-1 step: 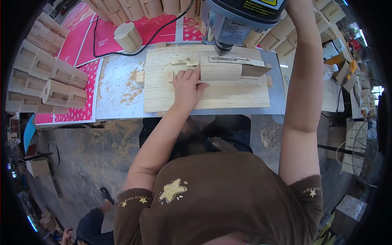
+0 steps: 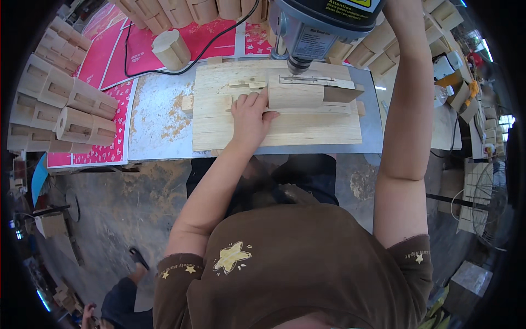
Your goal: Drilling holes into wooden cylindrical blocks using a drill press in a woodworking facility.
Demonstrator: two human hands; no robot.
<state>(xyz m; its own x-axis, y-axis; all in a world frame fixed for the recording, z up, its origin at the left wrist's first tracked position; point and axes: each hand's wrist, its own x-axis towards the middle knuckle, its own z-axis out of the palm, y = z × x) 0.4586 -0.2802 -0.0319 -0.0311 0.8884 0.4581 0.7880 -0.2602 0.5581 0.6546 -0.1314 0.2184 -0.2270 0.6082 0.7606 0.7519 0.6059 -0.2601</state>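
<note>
My left hand (image 2: 251,120) grips the left end of a pale wooden cylinder (image 2: 296,94), its fingers bent over the end face and the thumb along the near side. The cylinder lies on its side on a flat plywood board (image 2: 307,131). A thin metal template with a slot (image 2: 307,80) sits along its top. Just above stands the chuck of a bench drill press (image 2: 297,64); whether a bit touches the wood is hidden. My right arm reaches up past the drill press, and my right hand (image 2: 395,6) is mostly cut off by the top edge, fingers hidden.
Slotted wooden cylinders (image 2: 71,90) are stacked at the left, with more along the back and right. A single cylinder (image 2: 171,50) stands near a black cable (image 2: 164,71). Sawdust (image 2: 164,109) covers the metal tabletop. A fan (image 2: 487,203) stands at right; another person (image 2: 123,301) sits lower left.
My hands and the cylinder stay practically where they were. The other person's foot at the lower left has shifted slightly.
</note>
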